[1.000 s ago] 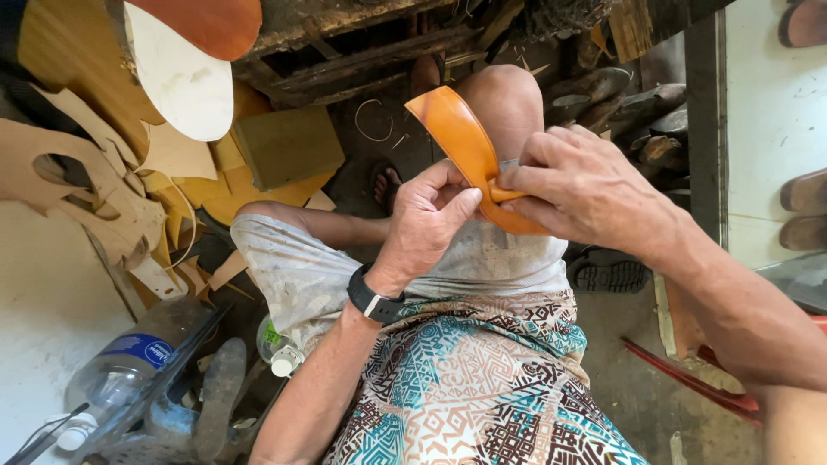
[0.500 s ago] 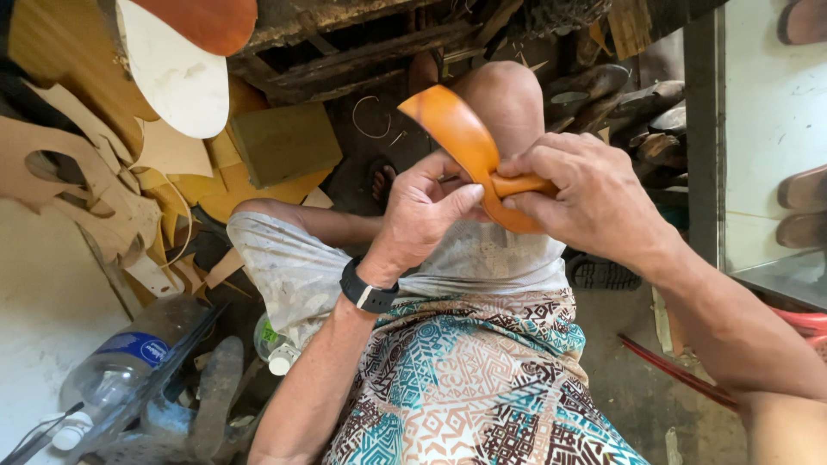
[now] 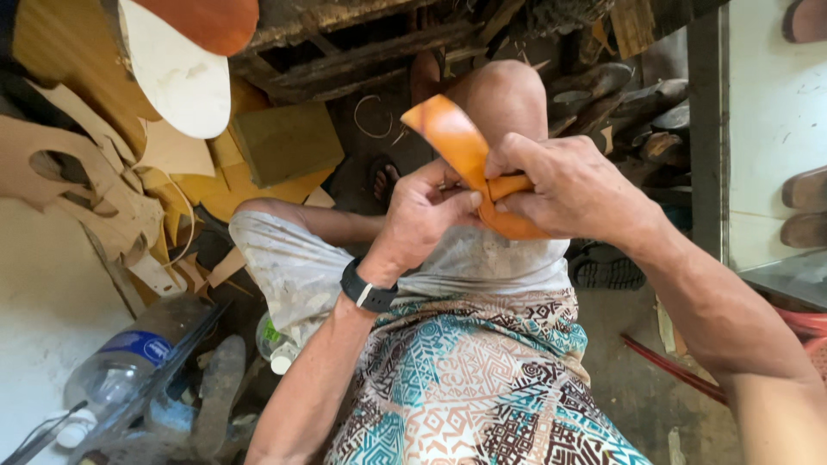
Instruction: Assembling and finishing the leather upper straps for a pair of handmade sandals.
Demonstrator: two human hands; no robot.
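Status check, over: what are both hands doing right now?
Left hand and right hand both gripping the orange leather piece above the knee. Leather bent, one end sticking up. Nothing between the hands.

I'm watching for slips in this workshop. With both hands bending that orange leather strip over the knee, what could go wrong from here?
The orange leather strip is folded tightly between the left hand and right hand; it might crease or spring out of the grip. The work sits over a bare knee, so a slip could strike it. A plastic bottle lies among scraps by the leg and may be knocked.
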